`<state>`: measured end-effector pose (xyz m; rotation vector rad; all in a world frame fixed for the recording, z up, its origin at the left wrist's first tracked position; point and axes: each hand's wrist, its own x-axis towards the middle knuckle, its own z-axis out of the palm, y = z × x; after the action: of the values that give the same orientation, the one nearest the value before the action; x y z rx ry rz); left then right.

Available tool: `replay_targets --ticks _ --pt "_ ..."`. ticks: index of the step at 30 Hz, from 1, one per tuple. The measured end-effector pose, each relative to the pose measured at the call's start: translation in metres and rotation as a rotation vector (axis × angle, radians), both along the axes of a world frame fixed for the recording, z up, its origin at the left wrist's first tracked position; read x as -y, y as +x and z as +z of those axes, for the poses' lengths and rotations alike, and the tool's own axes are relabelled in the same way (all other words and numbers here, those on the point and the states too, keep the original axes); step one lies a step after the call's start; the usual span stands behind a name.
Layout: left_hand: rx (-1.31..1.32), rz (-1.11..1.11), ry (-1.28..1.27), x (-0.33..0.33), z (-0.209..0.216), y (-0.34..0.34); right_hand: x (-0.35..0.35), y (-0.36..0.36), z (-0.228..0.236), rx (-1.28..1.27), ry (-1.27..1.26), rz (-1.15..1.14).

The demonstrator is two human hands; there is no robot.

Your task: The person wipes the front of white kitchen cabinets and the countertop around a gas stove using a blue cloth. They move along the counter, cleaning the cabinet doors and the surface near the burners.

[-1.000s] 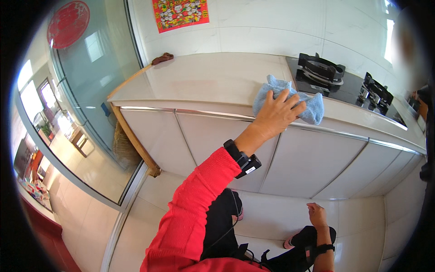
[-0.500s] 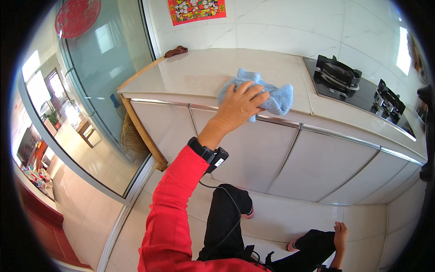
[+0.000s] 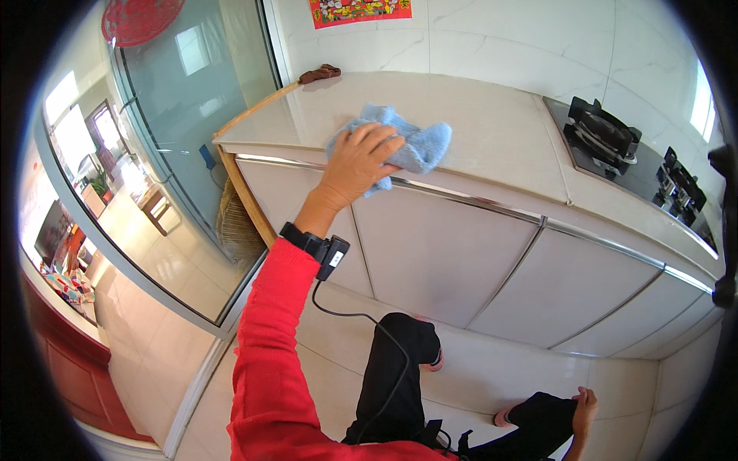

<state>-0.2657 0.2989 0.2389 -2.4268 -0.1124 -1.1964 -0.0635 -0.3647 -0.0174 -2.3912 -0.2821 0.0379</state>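
My left hand presses a crumpled light-blue towel cloth onto the pale countertop. Its fingers curl over the cloth's left part, and the rest bunches up to the right. One corner of the cloth hangs over the counter's front edge. A black strap with a small cabled device sits on my left wrist. Low on the right, my right hand hangs beside my right knee, fingers loosely bent, with nothing visible in it.
A gas stove with black burners is set into the counter's right end. A brown object lies at the back left corner. Cabinet doors run below the counter. A glass sliding door stands at left.
My left hand and the cloth have slid leftward along the counter's front. The whole view has shifted a little. My right hand stays low by my knee.
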Motion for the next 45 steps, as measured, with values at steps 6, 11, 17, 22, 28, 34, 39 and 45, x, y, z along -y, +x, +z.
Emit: replay_targets --ticks 6,11,17,22,28,34,39,45 --pt "-0.030 0.061 -0.087 -0.033 0.001 -0.030 0.001 0.000 -0.003 0.057 -0.031 0.026" --pt "-0.072 0.090 -0.175 -0.042 0.002 -0.040 -0.009 0.003 0.012 0.069 -0.293 0.103" --pt "-0.096 0.078 -0.141 -0.012 0.008 -0.022 -0.065 -0.005 0.060 -0.094 -0.553 0.515" --pt "-0.145 -0.043 -0.128 0.039 0.007 0.022 -0.132 -0.002 0.074 0.013 -0.431 0.753" --pt "-0.215 -0.065 -0.123 0.090 0.017 0.061 -0.176 0.012 0.053 -0.120 -0.471 0.991" --pt "-0.262 -0.102 -0.091 0.131 0.024 0.093 -0.175 0.041 0.000 -0.246 -0.513 1.017" --pt "-0.316 -0.146 -0.098 0.167 0.031 0.123 -0.153 0.053 -0.046 -0.284 -0.584 0.924" --pt "-0.356 -0.241 -0.064 0.214 0.036 0.160 -0.154 0.056 -0.050 -0.136 -0.474 0.849"
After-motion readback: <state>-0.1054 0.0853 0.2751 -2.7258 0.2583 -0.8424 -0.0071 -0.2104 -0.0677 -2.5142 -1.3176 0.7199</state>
